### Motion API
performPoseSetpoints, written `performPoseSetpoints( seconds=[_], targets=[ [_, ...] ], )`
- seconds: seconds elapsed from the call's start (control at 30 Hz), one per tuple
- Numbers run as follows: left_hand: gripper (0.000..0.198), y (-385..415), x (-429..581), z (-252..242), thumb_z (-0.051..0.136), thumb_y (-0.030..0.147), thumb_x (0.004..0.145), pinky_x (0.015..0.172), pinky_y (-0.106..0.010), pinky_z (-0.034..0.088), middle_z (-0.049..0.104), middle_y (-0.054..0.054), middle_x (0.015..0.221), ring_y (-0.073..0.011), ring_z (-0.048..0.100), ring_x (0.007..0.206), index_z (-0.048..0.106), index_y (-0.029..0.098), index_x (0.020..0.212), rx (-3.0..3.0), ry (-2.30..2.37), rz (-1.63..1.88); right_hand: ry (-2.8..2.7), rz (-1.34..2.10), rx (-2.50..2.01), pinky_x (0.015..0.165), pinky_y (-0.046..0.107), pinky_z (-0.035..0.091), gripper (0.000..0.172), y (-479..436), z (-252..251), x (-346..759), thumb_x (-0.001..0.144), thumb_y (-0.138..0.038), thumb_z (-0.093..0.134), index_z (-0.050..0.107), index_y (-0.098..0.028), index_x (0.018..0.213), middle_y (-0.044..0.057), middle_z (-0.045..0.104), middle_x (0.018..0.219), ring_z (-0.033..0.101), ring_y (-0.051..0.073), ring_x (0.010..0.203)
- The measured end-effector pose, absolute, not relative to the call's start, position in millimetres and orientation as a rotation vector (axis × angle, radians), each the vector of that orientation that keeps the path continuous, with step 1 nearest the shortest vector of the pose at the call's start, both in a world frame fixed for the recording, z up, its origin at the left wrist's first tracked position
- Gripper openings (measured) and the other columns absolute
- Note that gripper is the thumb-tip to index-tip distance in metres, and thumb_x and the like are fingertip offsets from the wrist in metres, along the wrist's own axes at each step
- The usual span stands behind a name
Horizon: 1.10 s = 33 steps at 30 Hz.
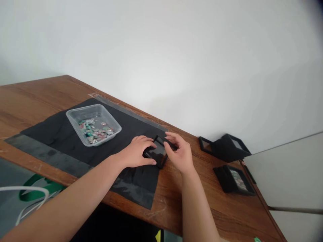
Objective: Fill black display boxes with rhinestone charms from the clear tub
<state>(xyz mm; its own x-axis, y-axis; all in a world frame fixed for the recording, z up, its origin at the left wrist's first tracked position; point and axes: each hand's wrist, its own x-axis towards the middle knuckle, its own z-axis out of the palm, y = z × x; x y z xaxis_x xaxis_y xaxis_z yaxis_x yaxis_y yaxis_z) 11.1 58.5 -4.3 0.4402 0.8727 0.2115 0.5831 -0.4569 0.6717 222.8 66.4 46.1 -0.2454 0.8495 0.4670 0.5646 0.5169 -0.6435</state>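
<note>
No readable text, labels or nos. anywhere

tray: clear, small stones inside, 10 o'clock
mat: black, on table
black frame boxes: 3 o'clock, by wall

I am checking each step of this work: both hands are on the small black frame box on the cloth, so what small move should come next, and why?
Probably press the black frame box fully shut. The left hand lies flat over its near side and the right hand pinches its far edge, so both seem set to squeeze. A similar box with stones inside already sits to the right.
</note>
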Motion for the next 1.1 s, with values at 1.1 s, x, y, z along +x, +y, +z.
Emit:
performPoseSetpoints(
  seconds=[1.1],
  targets=[
    [0.028, 55, 15, -3, 0.061, 0.042, 0.093, 0.111, -0.054, 0.036, 0.064, -0.008, 0.134, -0.032, 0.051, 0.129, 0.072, 0.028, 0.114, 2.234, 1.273, 0.812, -1.559, 0.833, -1.213, 0.068, 0.035, 0.062, 0.046, 88, 29, 224, 0.087, -0.059, 0.064, 0.068, -0.018, 0.108, 0.009, 0.076, 0.088, 0.071, 0.018, 0.069]
  ],
)
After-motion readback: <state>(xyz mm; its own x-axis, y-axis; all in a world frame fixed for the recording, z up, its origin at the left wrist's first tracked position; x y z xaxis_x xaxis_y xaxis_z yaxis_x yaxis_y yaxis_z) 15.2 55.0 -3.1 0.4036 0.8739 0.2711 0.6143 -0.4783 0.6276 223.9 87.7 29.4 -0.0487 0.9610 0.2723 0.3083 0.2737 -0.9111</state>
